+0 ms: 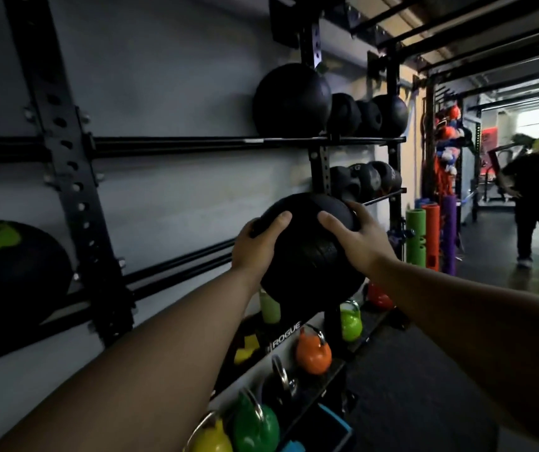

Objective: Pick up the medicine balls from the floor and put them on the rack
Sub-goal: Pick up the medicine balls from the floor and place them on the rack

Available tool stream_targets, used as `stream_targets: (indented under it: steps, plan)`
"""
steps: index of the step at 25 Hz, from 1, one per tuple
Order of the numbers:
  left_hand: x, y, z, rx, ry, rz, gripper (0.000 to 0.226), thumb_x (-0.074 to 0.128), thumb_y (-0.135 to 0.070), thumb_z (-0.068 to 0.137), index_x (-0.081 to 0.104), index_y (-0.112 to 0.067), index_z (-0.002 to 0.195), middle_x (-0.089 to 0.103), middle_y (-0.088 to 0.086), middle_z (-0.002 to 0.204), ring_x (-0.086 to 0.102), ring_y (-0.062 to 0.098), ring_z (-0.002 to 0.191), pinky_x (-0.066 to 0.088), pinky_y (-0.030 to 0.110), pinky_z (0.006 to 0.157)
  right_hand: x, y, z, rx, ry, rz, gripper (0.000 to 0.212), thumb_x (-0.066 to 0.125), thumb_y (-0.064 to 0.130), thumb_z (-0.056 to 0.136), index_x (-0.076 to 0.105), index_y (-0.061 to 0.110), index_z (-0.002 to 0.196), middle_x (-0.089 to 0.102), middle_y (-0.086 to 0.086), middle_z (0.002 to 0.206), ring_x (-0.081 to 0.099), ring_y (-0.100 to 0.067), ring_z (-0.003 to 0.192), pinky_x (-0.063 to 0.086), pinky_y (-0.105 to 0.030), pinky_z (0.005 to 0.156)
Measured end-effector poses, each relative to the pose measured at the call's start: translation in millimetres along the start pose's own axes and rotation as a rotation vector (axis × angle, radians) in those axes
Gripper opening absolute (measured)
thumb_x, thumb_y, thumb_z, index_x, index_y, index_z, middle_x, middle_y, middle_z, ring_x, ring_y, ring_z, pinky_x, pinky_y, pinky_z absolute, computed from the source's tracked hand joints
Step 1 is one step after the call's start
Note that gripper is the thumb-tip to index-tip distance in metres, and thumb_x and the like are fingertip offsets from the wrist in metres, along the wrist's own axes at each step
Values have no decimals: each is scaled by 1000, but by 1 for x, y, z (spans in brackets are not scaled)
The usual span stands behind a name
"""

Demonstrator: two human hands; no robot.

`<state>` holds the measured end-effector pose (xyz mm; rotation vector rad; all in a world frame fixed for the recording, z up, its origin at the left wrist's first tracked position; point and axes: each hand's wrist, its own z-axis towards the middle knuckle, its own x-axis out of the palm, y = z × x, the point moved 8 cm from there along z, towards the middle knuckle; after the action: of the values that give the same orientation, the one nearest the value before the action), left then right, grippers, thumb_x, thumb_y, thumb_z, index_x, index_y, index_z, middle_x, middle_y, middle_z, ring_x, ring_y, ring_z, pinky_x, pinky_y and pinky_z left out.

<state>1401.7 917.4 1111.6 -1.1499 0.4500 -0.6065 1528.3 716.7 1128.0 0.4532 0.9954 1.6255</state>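
Both hands on one black medicine ball (310, 252), held up in the air in front of the wall rack (75, 177), clear of the rails. Left hand (258, 246) is clamped on the ball's left side, thumb over the top; right hand (356, 239) is clamped on the upper right, fingers spread around the far side. Ball is round, matte, with a rough grippy texture and a seam band across the front.

Rack: black steel uprights with punched holes and bolts, plus paired horizontal rails. Top rail (196, 143) carries a large smooth black ball (291, 99) at its right end, with smaller black balls (369, 115) beyond it. Next tier down holds more dark balls (369, 181); they carry pale markings, unreadable. At the left edge of the lower rail sits a black ball with a lime green patch (4, 269).

Below the held ball, a low shelf marked "ROGUE" (286, 334) carries kettlebells: orange (314, 352), lime green (350, 324), darker green (255, 425), yellow (211, 440), all glossy with metal handles. Red one (379, 296) further along.

Far right: upright foam rollers (428, 236) in green, orange and purple on the floor, and a person in dark clothing (535, 203) standing well apart.
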Motion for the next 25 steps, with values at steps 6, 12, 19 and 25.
stream_targets:
  steps: [6,12,19,25]
  plan:
    - [35,3,114,33,-105,-32,85,86,-77,56,77,-27,124,81,3,122,77,28,112,63,54,102,23,-35,138,-75,59,-14,112,60,90,58,48,31,152,55,-11,140,57,-30,126,49,-41,103]
    - [58,48,248,42,-164,-2,95,84,-80,54,70,-32,135,75,5,131,74,31,117,61,54,104,75,-108,260,-57,99,31,110,63,89,60,46,34,153,56,-9,141,58,-28,125,50,-42,103]
    - [90,99,414,84,-103,10,101,82,-84,52,65,-34,139,72,5,135,72,31,117,61,54,102,133,-193,386,-21,22,87,105,68,86,61,48,36,150,56,-5,141,57,-25,128,49,-40,106]
    - [125,139,517,33,-122,-63,108,81,-83,49,63,-31,143,71,7,137,72,32,118,60,54,104,164,-241,499,-34,79,24,109,68,86,62,45,34,154,56,-6,143,57,-25,127,50,-42,106]
